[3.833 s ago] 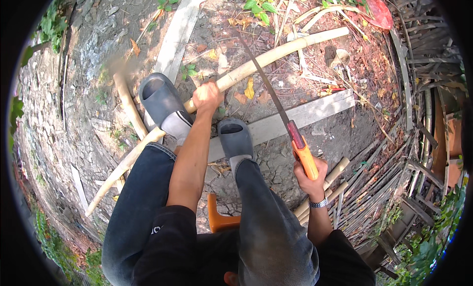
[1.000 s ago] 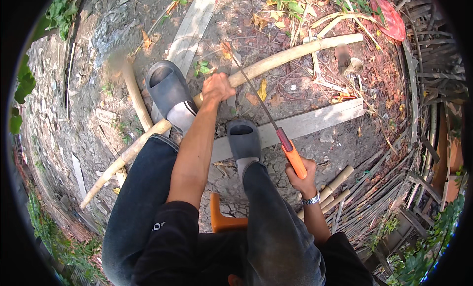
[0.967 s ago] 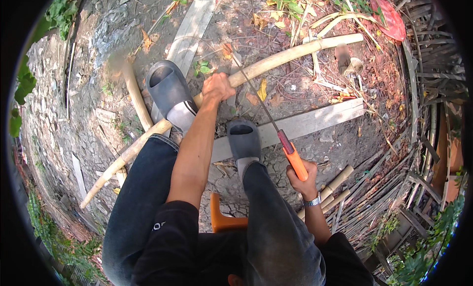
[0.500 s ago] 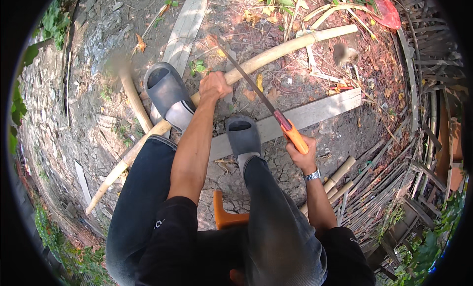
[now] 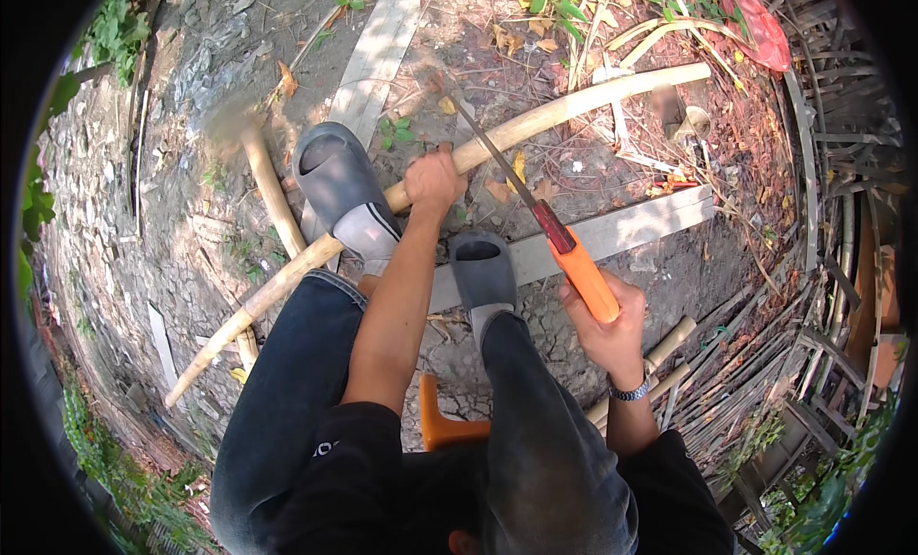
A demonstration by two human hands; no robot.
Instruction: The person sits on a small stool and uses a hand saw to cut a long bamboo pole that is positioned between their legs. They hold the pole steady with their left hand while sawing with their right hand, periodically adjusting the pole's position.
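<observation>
A long pale bamboo pole (image 5: 593, 94) runs diagonally across the dirt from lower left to upper right. My left hand (image 5: 432, 180) grips it near its middle, just beside my left foot in a grey slipper (image 5: 337, 187). My right hand (image 5: 602, 327) holds the orange handle of a hand saw (image 5: 535, 216). The saw's thin blade slants up and left and meets the pole just right of my left hand. My right foot in a grey slipper (image 5: 483, 273) rests on a flat wooden plank (image 5: 631, 228).
I sit on an orange stool (image 5: 442, 429). A second plank (image 5: 378, 58) lies at the top. A shorter bamboo piece (image 5: 271, 187) lies left of my foot. Stacked bamboo strips and woven work (image 5: 765, 364) fill the right side. Dry leaves litter the ground.
The saw has slid along the pole: my right hand shifted slightly up and toward the pole and back, while my left hand kept its grip. The view tilted a little.
</observation>
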